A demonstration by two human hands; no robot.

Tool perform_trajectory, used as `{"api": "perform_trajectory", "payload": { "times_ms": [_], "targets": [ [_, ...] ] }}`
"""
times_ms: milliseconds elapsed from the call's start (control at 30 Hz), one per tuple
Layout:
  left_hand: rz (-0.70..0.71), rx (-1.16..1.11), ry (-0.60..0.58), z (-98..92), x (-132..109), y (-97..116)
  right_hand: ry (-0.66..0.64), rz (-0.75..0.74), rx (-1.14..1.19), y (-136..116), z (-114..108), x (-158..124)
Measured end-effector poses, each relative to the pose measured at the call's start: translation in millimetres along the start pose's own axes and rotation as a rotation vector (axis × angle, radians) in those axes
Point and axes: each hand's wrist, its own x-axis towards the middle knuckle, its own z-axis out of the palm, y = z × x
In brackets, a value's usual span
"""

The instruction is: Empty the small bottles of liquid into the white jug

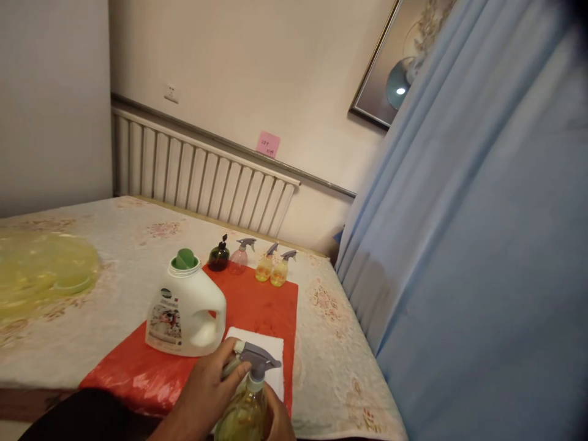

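At the bottom centre my left hand [209, 386] is closed round the grey trigger head [258, 358] of a small spray bottle [243, 413] of yellow liquid. My right hand [278, 416] wraps the bottle's body from the right. The bottle is over a folded white cloth [271, 349] on a red mat [257, 300]. A white detergent jug [184, 309] with an open green-rimmed neck stands just left of my hands.
At the mat's far edge stand a dark pump bottle [218, 254], a pinkish spray bottle [239, 256] and two yellow spray bottles [272, 268]. A yellow plastic sheet [41, 272] lies at the left. A blue curtain [468, 245] hangs close on the right; a radiator [202, 177] lines the wall.
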Motion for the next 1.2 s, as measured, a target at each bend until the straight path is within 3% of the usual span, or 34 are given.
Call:
{"api": "perform_trajectory", "payload": {
  "times_ms": [133, 367, 500, 633, 733, 800, 933, 1000, 1100, 1200],
  "targets": [
    [0.024, -0.104, -0.144, -1.6, -7.8, 3.1, -0.127, 0.036, 0.058, -22.9, 10.4, -1.6],
    [-0.054, -0.376, -0.274, 9.1, -26.5, 10.4, -0.089, 0.024, 0.056, -24.2, 8.9, -3.3],
    [-0.129, -0.526, -0.371, 6.2, -36.7, 19.8, -0.087, 0.015, 0.110, -26.6, 9.4, -5.4],
    [-0.176, -0.623, -0.418, -6.5, -22.0, 2.8, -0.157, 0.044, 0.210, -34.0, 10.5, -6.0],
    [-0.183, -0.645, -0.313, -15.8, -6.8, -14.1, -0.144, 0.060, 0.145, -32.1, 9.7, -6.8],
    [-0.186, -0.696, -0.344, -18.9, -2.2, -18.7, -0.112, 0.091, 0.054, -26.7, 9.4, -9.5],
    [-0.246, -0.887, -0.567, -12.1, -2.3, -17.4, -0.008, 0.174, -0.112, -16.4, 9.6, -20.7],
    [-0.237, -0.943, -0.595, -3.8, -1.9, -17.7, 0.050, 0.216, -0.164, -14.6, 9.0, -26.0],
    [-0.201, -1.017, -0.566, 5.6, 0.0, -20.2, 0.033, 0.240, -0.158, -13.6, 7.8, -28.4],
    [-0.205, -1.051, -0.602, 4.4, 0.4, -19.5, 0.030, 0.208, -0.121, -10.4, 8.7, -27.2]
  ]
}}
